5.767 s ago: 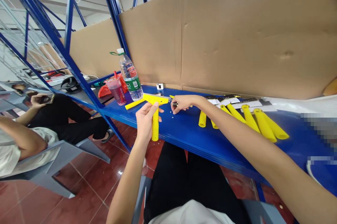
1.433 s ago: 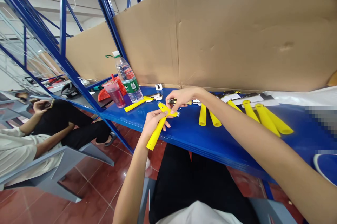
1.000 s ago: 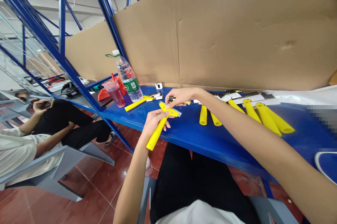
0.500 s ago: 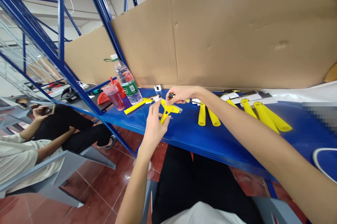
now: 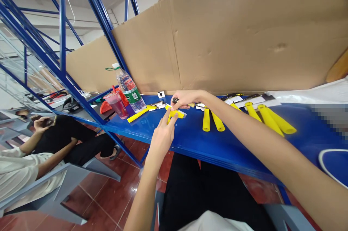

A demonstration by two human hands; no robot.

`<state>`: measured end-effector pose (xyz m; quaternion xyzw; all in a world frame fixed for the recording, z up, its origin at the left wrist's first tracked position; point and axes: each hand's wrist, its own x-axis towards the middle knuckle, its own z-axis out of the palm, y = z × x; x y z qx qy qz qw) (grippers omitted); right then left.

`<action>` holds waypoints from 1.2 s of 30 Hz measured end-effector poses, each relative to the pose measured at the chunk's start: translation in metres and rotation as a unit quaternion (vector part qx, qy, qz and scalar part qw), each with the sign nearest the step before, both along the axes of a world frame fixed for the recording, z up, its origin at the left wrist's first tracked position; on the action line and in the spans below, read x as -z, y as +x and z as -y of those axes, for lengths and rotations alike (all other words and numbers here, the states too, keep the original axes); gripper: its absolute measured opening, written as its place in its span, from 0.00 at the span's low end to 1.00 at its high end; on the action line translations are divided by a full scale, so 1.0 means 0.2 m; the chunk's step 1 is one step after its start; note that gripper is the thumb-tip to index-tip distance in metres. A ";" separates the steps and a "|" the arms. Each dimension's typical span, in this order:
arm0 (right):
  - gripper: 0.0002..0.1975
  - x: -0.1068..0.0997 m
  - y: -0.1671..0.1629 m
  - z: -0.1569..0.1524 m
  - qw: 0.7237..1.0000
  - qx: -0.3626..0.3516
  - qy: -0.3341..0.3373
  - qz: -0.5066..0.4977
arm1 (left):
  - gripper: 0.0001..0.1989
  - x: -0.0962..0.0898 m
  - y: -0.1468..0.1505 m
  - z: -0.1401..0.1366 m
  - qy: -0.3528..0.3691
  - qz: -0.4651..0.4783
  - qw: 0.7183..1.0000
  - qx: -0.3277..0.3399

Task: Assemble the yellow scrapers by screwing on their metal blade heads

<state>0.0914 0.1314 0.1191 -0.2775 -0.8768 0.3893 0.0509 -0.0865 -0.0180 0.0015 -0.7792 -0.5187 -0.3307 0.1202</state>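
My left hand (image 5: 162, 135) is closed on a yellow scraper (image 5: 178, 114) with a T-shaped head, its fingers covering most of the handle. My right hand (image 5: 187, 97) meets it from above, fingertips pinched at the scraper's upper end. In that same hand lies a screwdriver (image 5: 176, 100), its dark handle end sticking out at the left and a thin shaft pointing right. Left of my hands, another yellow scraper (image 5: 138, 114) rests on the blue table. Two yellow handles (image 5: 206, 120) lie just right of them, partly behind my right forearm.
A water bottle (image 5: 130, 89) and a pink cup with straw (image 5: 116, 105) stand at the left by a blue post. Several more yellow scrapers (image 5: 277, 119) lie at the right. Cardboard (image 5: 231, 35) walls the back. A seated person (image 5: 51, 151) is at the left.
My left hand has shifted its fingers up over the scraper, which has turned so its handle now hides beneath them. My right hand stays at its upper end. The camera view has tilted slightly.
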 end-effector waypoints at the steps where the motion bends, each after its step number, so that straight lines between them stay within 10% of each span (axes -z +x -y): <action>1: 0.11 0.00 0.00 0.01 1.000 0.002 0.001 0.002 | 0.24 0.00 0.00 0.00 0.000 -0.002 1.000 0.000; 10: 0.15 -0.02 -0.01 0.02 0.999 -0.005 -0.023 -0.033 | 0.12 -0.02 -0.02 -0.01 -0.002 0.218 0.972 0.088; 17: 0.24 -0.18 0.08 0.08 0.991 0.027 0.094 -0.093 | 0.22 -0.15 -0.04 0.07 -0.111 0.680 0.687 0.232; 21: 0.24 -0.27 0.11 0.18 0.984 0.024 0.135 -0.114 | 0.23 -0.19 -0.08 0.11 -0.127 0.742 0.592 0.288; 36: 0.20 -0.35 0.13 0.26 0.980 -0.058 0.172 -0.084 | 0.21 -0.13 -0.08 0.08 -0.150 0.747 0.552 0.338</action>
